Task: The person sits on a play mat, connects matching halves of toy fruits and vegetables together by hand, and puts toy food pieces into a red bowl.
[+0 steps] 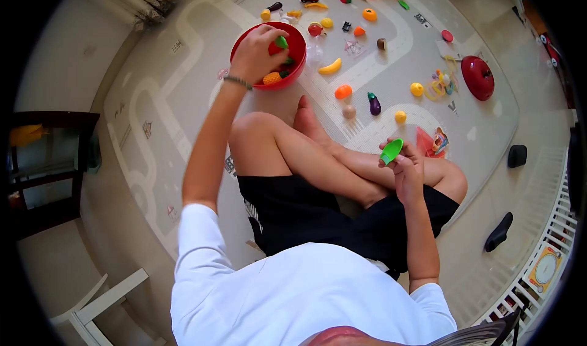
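Note:
My left hand (260, 52) is over the red bowl (299, 71) with its fingers closed on a small green toy piece (280, 42). Part of the bowl's inside is hidden by this hand. In the bowl lie a toy pineapple (271, 77) and something dark green. Above my crossed legs, my right hand (408, 165) grips a bright green, scooped toy piece (392, 151), its hollow side facing up. I cannot make out its exact kind. Closest to that hand on the mat is a red piece with a colourful figure (439, 140).
Toy food lies scattered over the grey road-pattern mat (202, 58): a banana (331, 66), an eggplant (374, 104), an orange oval piece (343, 92) and several others. A dark red, apple-like lid (477, 78) sits at right. Black socks or slippers (499, 231) lie beyond the mat.

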Demonstrator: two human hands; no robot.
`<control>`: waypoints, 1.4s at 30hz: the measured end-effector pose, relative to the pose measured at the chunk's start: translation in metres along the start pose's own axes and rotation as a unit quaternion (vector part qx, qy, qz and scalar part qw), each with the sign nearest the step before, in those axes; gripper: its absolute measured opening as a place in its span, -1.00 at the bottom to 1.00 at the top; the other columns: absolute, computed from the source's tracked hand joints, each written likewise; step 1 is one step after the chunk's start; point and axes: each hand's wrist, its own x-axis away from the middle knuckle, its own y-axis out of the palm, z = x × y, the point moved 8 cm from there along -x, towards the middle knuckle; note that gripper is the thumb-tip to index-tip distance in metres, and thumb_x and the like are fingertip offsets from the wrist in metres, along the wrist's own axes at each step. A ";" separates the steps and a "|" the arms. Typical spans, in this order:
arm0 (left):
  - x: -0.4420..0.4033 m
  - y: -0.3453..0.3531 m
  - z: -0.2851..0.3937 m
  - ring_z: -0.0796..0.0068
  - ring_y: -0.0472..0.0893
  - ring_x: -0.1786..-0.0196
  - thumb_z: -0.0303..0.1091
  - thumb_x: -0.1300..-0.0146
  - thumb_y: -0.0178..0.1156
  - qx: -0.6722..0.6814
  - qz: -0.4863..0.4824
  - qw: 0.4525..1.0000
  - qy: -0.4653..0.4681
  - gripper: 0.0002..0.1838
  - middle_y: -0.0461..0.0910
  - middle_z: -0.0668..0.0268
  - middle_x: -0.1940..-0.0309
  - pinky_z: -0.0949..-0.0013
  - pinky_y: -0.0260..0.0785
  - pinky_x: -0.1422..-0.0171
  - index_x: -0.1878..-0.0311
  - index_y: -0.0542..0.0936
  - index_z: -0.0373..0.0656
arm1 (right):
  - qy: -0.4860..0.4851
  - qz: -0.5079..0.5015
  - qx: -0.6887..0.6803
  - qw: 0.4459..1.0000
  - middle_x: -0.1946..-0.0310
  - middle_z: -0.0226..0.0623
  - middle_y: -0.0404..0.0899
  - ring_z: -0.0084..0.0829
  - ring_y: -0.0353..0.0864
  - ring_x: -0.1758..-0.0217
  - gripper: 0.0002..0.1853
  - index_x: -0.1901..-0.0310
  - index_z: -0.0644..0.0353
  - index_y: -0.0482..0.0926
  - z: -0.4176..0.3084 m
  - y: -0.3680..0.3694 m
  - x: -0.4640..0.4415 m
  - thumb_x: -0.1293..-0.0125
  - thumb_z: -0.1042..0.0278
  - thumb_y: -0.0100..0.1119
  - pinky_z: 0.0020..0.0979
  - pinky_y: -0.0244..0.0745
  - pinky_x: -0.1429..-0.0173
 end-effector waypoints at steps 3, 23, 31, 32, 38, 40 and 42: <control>-0.007 0.099 -0.103 0.08 0.61 0.02 -0.41 -0.03 0.29 -0.108 -0.283 0.951 -0.064 -0.65 0.58 0.07 0.11 0.19 0.50 -0.06 0.06 0.54 -0.17 | 0.037 0.000 -0.034 0.999 0.05 -0.02 0.59 -0.38 0.60 0.19 -0.64 -0.08 0.35 0.44 0.019 -0.003 -0.003 -0.26 0.45 -0.02 -0.35 0.56 -0.01; 0.035 0.056 -0.071 0.54 0.56 0.16 -0.17 -0.24 0.17 0.582 -0.196 0.716 -0.332 -0.54 0.58 0.32 0.16 0.35 0.44 0.02 -0.13 0.49 -0.24 | 0.026 -0.030 -0.103 0.994 0.05 -0.03 0.58 -0.37 0.62 0.09 -0.66 -0.08 0.34 0.44 -0.008 0.004 -0.019 -0.29 0.43 0.00 -0.32 0.58 -0.02; 0.082 0.012 0.130 0.53 0.47 0.15 -0.14 -0.14 0.16 0.751 -0.195 0.597 -0.206 -0.43 0.52 0.27 0.07 0.47 0.30 0.20 -0.16 0.42 -0.30 | -0.094 -0.143 -0.108 0.979 -0.02 -0.18 0.55 -0.45 0.58 -0.06 -0.55 -0.17 0.37 0.42 -0.069 0.090 0.006 -0.20 0.63 0.11 -0.37 0.54 -0.11; 0.087 0.015 0.144 0.53 0.47 0.15 -0.14 -0.14 0.16 0.755 -0.197 0.592 -0.203 -0.43 0.52 0.27 0.07 0.47 0.30 0.20 -0.16 0.42 -0.30 | -0.095 -0.138 -0.102 0.981 -0.02 -0.18 0.55 -0.45 0.58 -0.06 -0.55 -0.17 0.37 0.42 -0.075 0.095 0.012 -0.20 0.63 0.11 -0.37 0.54 -0.11; 0.092 0.005 0.211 0.60 0.49 0.12 -0.13 -0.16 0.10 0.741 -0.158 0.597 -0.265 -0.41 0.45 0.26 -0.08 0.51 0.28 0.22 -0.21 0.39 -0.28 | -0.222 -0.121 0.041 0.967 0.00 -0.23 0.56 -0.54 0.61 0.03 -0.56 -0.15 0.37 0.47 -0.105 0.103 0.040 -0.18 0.61 0.18 -0.51 0.52 -0.05; 0.087 0.006 0.227 0.62 0.48 0.14 -0.10 -0.17 0.09 0.729 -0.146 0.614 -0.264 -0.40 0.47 0.28 -0.05 0.52 0.28 0.23 -0.22 0.39 -0.28 | -0.258 -0.096 0.073 0.959 0.00 -0.21 0.56 -0.53 0.64 0.09 -0.56 -0.13 0.35 0.50 -0.111 0.099 0.042 -0.16 0.61 0.21 -0.53 0.54 0.00; 0.084 0.011 0.235 0.64 0.48 0.16 -0.06 -0.17 0.09 0.716 -0.131 0.631 -0.266 -0.38 0.49 0.29 -0.02 0.52 0.28 0.24 -0.23 0.39 -0.28 | -0.278 -0.077 0.125 0.949 0.03 -0.21 0.58 -0.51 0.66 0.11 -0.55 -0.14 0.34 0.50 -0.116 0.097 0.045 -0.16 0.60 0.23 -0.50 0.55 0.01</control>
